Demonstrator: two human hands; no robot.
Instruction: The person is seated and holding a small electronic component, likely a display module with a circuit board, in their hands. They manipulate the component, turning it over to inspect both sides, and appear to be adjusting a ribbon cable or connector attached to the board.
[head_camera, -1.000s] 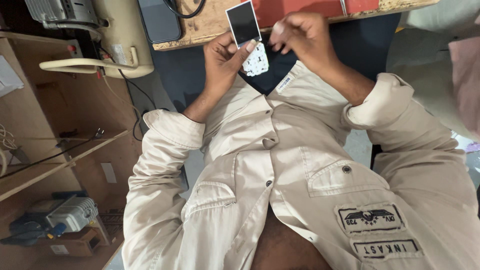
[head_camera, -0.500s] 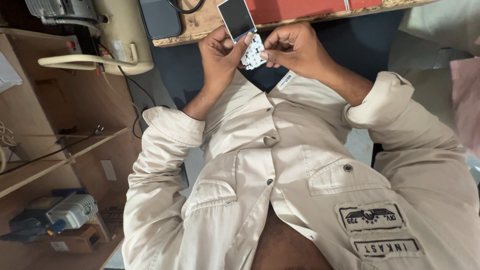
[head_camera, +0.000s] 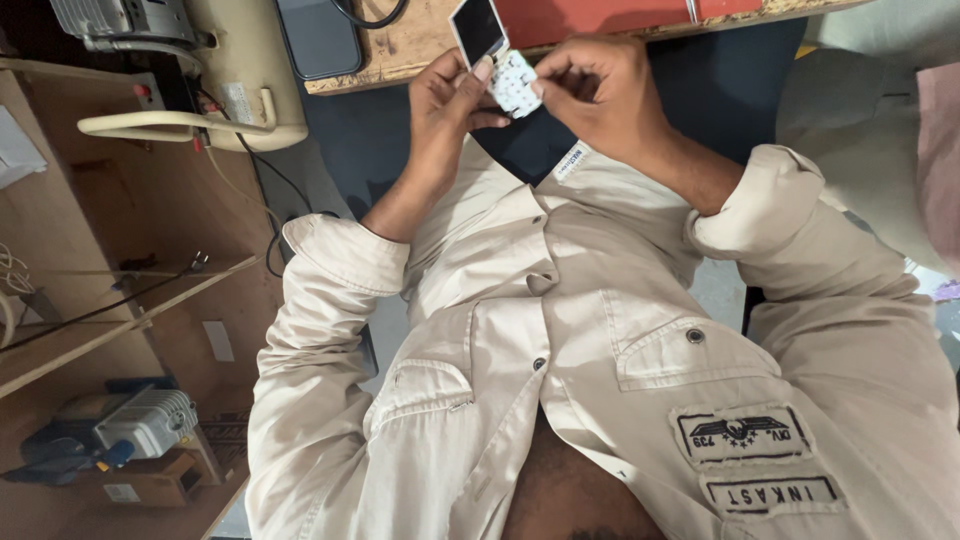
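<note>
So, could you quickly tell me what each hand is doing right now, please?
Left hand: closed on the small keypad phone, gripping its side.
Right hand: fingers pinched on the phone's white keypad end.

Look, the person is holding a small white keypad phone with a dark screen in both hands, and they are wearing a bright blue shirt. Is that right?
Not quite. The shirt is beige, not bright blue, as the head view shows. The rest holds: the left hand and the right hand together hold the small white keypad phone with a dark screen.
</note>
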